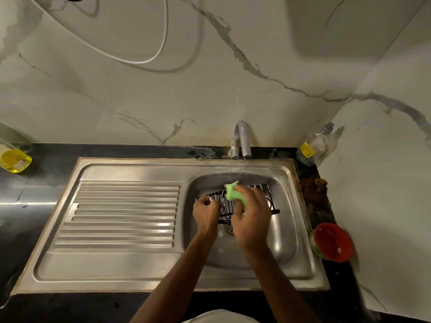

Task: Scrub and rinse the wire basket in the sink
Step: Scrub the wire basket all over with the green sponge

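Head cam: black wire basket (261,194) sits in the sink (286,231) under a thin faucet (242,138) trickle. Left hand (206,212) has its grip curled round the basket's left end, right hand (253,217) is clamped on a green sponge (232,193) against the wires.

The dark counter (35,190) holds a steel sink (130,273), a yellow bottle (14,159) at the far left, a clear bottle (313,148) and a red tub (332,241) at the right.

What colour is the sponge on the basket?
Bright green sponge, gripped in the right hand against the black wire basket. Head view.
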The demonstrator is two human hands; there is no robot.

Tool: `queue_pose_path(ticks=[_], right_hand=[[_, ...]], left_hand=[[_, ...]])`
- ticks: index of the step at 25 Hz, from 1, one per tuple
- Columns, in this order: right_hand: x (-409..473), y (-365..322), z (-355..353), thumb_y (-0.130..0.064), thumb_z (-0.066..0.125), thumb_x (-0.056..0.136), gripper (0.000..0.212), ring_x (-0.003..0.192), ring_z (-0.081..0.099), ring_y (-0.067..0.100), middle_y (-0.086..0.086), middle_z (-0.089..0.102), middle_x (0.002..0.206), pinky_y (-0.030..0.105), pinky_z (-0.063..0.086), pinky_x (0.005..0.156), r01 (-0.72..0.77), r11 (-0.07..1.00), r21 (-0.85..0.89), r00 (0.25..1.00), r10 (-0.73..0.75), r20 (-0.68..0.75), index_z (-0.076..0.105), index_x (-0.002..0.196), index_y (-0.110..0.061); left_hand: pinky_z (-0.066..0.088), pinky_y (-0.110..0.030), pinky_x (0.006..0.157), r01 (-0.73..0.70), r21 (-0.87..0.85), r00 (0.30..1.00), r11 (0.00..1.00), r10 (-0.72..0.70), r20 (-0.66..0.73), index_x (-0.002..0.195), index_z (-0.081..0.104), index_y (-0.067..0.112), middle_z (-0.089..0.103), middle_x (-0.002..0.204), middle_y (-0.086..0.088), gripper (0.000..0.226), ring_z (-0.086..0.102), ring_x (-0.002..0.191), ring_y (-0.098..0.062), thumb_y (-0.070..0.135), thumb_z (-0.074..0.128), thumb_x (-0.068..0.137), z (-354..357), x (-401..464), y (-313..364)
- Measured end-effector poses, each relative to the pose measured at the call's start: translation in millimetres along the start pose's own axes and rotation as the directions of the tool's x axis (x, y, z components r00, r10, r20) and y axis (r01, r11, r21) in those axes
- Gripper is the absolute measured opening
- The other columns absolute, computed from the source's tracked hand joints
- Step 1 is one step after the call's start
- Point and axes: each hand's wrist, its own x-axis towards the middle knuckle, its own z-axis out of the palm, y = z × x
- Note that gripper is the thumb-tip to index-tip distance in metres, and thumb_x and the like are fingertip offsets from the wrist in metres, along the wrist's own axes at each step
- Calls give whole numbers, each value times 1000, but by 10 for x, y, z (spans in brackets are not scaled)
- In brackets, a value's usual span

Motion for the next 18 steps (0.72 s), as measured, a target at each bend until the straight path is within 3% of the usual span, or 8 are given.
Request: queue_pose_path(ticks=[3,6,8,9,13,18], right_hand=[[-14,17,8,0,70,86,30,105,61,17,6,70,111,22,49,92,67,997,49,997,-69,38,70,115,-7],[121,384,-109,-1,73,83,30,96,66,23,10,71,105,29,54,80,-121,992,-26,988,118,-96,70,113,-6],[151,492,-159,-1,73,83,31,90,69,26,12,72,101,31,57,72,-264,963,-62,954,250,-167,69,114,-5],[127,446,-154,0,73,83,32,89,69,25,12,72,102,31,58,72,-260,964,-64,954,245,-175,70,114,-6],[-136,47,-132,7,65,81,34,92,64,20,8,67,101,26,56,78,64,998,0,997,-64,-52,75,111,-5],[-78,151,-263,10,60,83,43,97,63,17,4,66,102,28,54,78,145,982,118,986,-154,67,77,114,-15]], left_hand=[[46,-36,60,-7,-6,1000,1000,7,18,75,60,-2,59,68,-7,4,53,65,-19,1,58,78,-10,-19,16],[46,-25,61,-14,14,999,1000,13,31,77,58,6,57,71,-5,18,50,65,-13,-11,58,84,-86,-62,59],[44,-26,62,-14,5,999,1000,14,29,75,57,7,55,70,-5,21,47,66,-14,-11,58,85,-78,-74,36],[44,-27,61,-17,0,1000,1000,17,13,74,56,8,54,69,-5,21,47,65,-14,-11,57,84,-61,-77,26],[48,-38,61,-15,-65,999,998,13,-29,74,60,5,59,70,-10,16,52,65,-19,-7,55,84,-13,-57,20],[42,-32,59,-7,-72,997,997,2,-71,75,56,7,53,70,-7,18,46,66,-17,-9,54,83,-44,-7,64]])
